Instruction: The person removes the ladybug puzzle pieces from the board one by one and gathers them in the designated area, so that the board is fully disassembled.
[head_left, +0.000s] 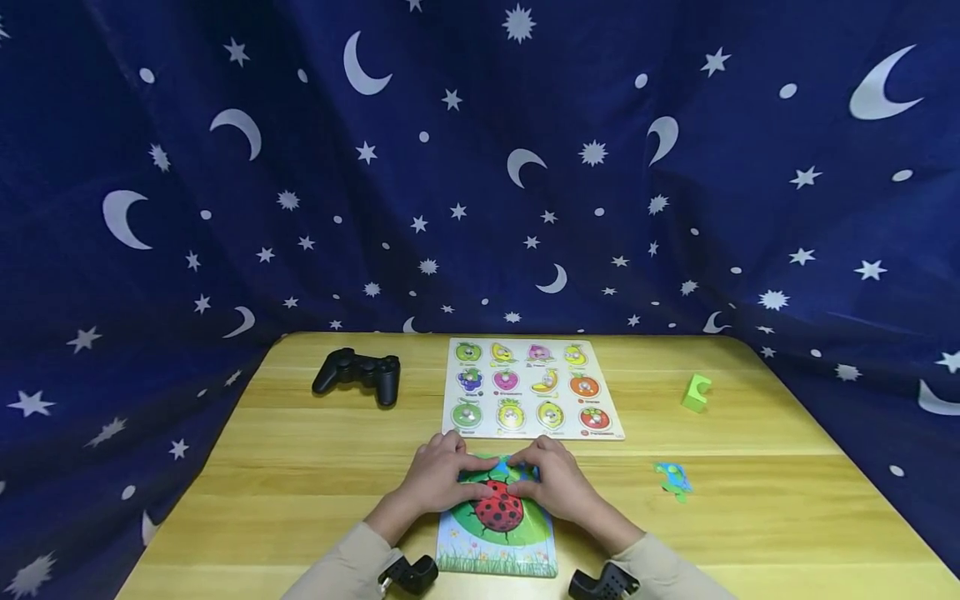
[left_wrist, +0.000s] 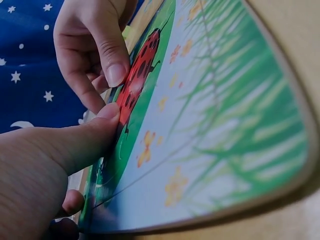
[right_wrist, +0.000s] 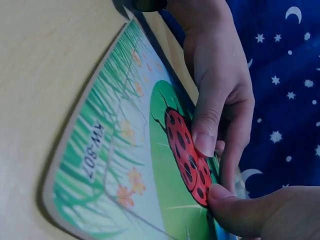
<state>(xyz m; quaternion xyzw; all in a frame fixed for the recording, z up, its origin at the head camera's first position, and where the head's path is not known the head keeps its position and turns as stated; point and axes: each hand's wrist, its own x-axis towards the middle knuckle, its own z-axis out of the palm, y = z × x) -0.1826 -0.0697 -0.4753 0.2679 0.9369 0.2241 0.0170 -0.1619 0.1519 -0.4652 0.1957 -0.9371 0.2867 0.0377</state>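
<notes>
Head view: ladybug puzzle (head_left: 498, 562) lies flat at near ctr of worktop (head_left: 300, 492). L hand (head_left: 435, 475) & R hand (head_left: 558, 479) on its far half: thumbs pressed to ladybug (head_left: 500, 512), forefingers apart from thumbs, no clamp seen. Puzzle judged light, stiff, smooth, prob. slick; thin edges could chip. Take hold by side edges, press w/ thumbs. Loose blue-green pc. (head_left: 677, 477) lies to R. Beyond: fruit board (head_left: 489, 408), green block (head_left: 696, 396), blk controller (head_left: 362, 367), then star-print curtain (head_left: 480, 167).

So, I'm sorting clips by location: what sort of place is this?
Probably a staged recording spot: a starry curtain hangs behind a wooden table holding a fruit board and a ladybug puzzle.
</notes>
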